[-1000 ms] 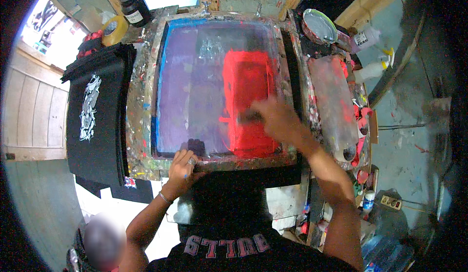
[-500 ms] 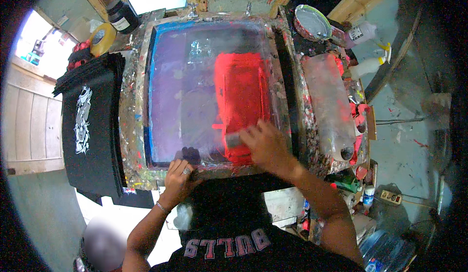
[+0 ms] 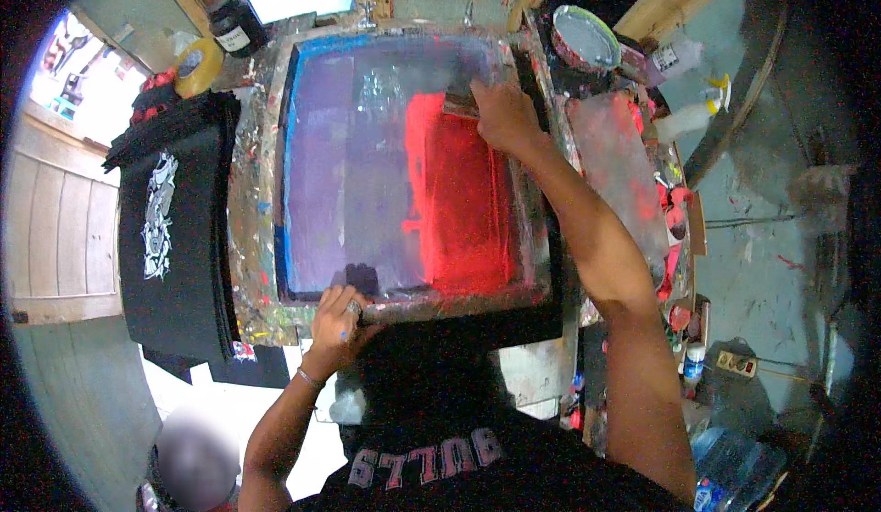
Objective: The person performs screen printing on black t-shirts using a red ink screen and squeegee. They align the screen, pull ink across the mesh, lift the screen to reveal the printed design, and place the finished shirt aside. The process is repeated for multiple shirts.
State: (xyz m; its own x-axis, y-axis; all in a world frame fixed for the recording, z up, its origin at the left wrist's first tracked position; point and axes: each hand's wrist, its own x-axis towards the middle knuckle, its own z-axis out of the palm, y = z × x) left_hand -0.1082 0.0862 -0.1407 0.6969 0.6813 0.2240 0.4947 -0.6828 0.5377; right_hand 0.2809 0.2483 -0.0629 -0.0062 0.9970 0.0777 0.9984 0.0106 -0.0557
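A screen-printing frame [image 3: 431,309] lies flat before me, its purple-grey mesh [image 3: 317,172] edged with blue on the left. Bright red ink [image 3: 466,205] covers a tall rectangle on the mesh's right half. At the far end of that red patch, my right hand [image 3: 505,116] grips a small squeegee [image 3: 460,104], whose blade rests on the mesh. My left hand [image 3: 337,322], with a ring on one finger, is curled over the frame's near edge, left of the middle. Whatever lies under the screen is hidden.
Black printed fabric pieces [image 3: 188,228] are stacked at the left, near a tape roll [image 3: 195,67] and a black jar [image 3: 236,27]. Right of the frame are an ink bowl [image 3: 585,39], a stained board [image 3: 610,182] and a spray bottle [image 3: 693,113]. Another person [image 3: 195,457] is at lower left.
My right hand has moved the squeegee from the near end of the red patch to its far end. The red layer looks smoother and more even. My left hand stays on the frame edge.
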